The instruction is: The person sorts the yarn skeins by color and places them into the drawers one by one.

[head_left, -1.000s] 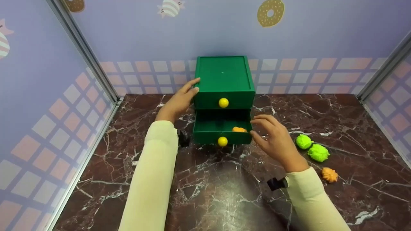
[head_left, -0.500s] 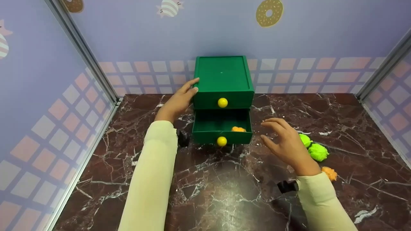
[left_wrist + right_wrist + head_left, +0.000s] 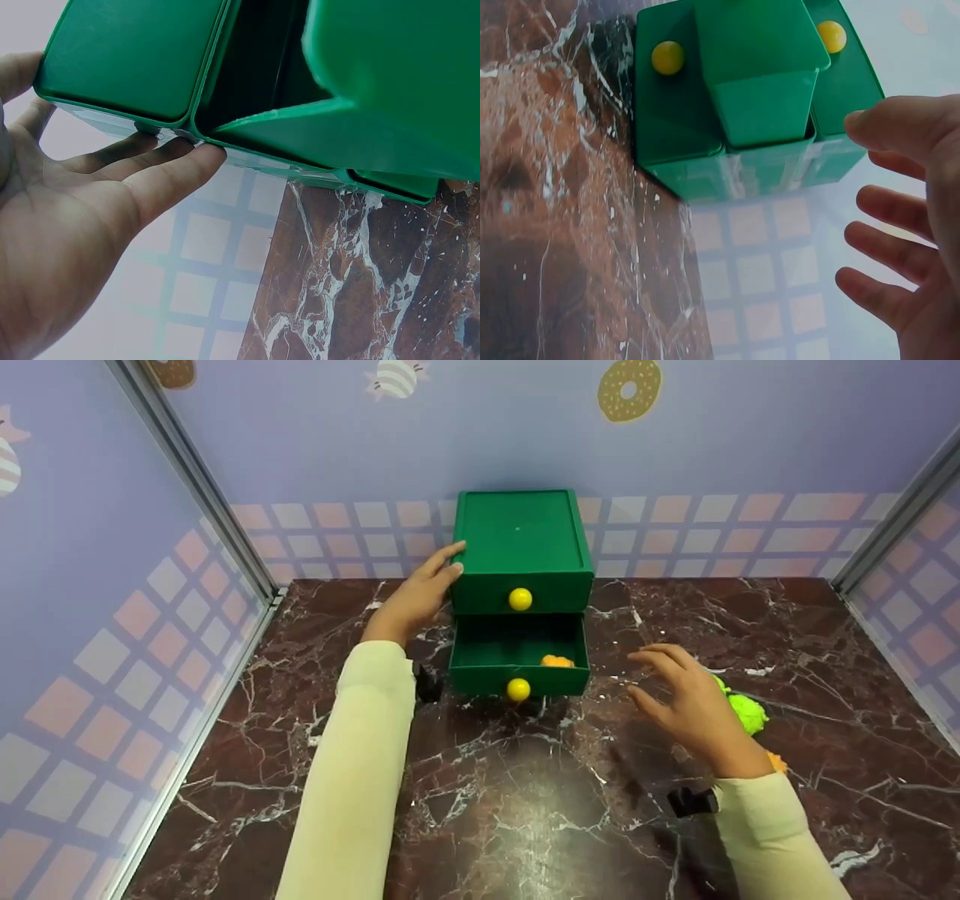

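Note:
A green drawer cabinet [image 3: 517, 532] with yellow knobs stands against the back wall. Its middle drawer [image 3: 480, 681] is pulled out, and a small orange ridged lump [image 3: 557, 661] lies in the drawer's right front corner. My left hand [image 3: 412, 600] rests on the cabinet's left side, fingers extended along the wall of it; the left wrist view shows the fingertips [image 3: 210, 157] against that side. To the right of the drawer, my right hand [image 3: 694, 716] is in the air with spread, gently bent fingers and nothing in them.
Beyond my right hand lie bright green crinkled balls [image 3: 748, 714], partly covered by it. Another orange lump [image 3: 778, 763] peeks out behind the right wrist. The dark marbled tabletop [image 3: 480, 810] is bounded by patterned panels [image 3: 345, 435] at the back and sides.
My right hand has drawn away from the drawer's right edge, toward the right and nearer to me, now overlapping the green balls. The left hand and the drawer stay put.

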`<state>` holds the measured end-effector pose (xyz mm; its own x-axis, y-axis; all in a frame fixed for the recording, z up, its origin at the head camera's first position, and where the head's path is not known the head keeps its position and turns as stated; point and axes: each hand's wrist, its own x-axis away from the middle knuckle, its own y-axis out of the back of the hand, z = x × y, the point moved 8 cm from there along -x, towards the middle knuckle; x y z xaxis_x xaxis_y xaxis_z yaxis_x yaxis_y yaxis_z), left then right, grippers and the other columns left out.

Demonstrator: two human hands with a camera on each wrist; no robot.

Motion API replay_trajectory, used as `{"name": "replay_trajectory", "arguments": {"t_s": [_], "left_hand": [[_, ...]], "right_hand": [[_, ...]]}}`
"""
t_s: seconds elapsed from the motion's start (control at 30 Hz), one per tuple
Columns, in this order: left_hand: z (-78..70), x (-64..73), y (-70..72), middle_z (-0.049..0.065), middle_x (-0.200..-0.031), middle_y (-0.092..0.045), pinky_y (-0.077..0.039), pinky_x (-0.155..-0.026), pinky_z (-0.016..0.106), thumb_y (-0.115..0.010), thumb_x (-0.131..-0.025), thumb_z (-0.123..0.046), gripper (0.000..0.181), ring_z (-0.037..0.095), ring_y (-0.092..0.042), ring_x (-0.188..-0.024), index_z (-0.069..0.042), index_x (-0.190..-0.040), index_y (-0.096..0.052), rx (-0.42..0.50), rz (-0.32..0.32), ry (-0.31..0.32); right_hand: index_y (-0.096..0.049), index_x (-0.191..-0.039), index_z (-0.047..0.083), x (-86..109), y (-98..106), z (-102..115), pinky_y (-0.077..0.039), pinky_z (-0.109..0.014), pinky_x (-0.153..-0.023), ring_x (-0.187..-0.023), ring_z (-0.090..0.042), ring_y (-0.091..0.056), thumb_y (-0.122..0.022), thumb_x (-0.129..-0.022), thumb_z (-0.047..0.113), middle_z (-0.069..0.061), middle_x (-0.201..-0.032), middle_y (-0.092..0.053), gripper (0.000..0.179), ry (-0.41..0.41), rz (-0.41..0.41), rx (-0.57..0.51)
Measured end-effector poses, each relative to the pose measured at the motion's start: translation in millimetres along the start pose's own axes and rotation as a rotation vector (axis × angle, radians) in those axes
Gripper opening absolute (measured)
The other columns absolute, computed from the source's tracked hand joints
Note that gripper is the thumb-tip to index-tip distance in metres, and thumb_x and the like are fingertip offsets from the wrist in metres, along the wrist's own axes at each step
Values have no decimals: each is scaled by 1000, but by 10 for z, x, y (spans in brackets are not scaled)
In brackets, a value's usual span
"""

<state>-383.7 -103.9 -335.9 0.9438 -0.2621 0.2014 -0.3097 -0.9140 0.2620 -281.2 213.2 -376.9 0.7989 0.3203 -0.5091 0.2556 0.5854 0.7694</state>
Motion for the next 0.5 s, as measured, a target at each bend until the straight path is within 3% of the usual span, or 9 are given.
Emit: {"name": "replay_trajectory", "arguments": {"t_s": [0.33, 0.5], "left_hand": [[-13, 2, -3, -1, -164, -9, -32, -114, 51, -37, -105, -40, 50, 26, -27, -147, -43, -152, -22, 11, 0, 4], [-30, 12, -5, -1, -165, -5, -30, -117, 47, -35, -106, -39, 50, 26, -23, -149, -41, -153, -20, -18, 8, -9]], "right_hand": [[-64, -122, 10, 118, 34, -180, -50, -52, -84, -103, -33, -62, -76, -84, 15, -12, -126, -58, 40, -40, 38, 29], [-63, -123, 10, 190, 70, -255, -49, -50, -79, -96, -30, -61, -76, -84, 15, -12, -126, -57, 41, -59, 51, 59]]}}
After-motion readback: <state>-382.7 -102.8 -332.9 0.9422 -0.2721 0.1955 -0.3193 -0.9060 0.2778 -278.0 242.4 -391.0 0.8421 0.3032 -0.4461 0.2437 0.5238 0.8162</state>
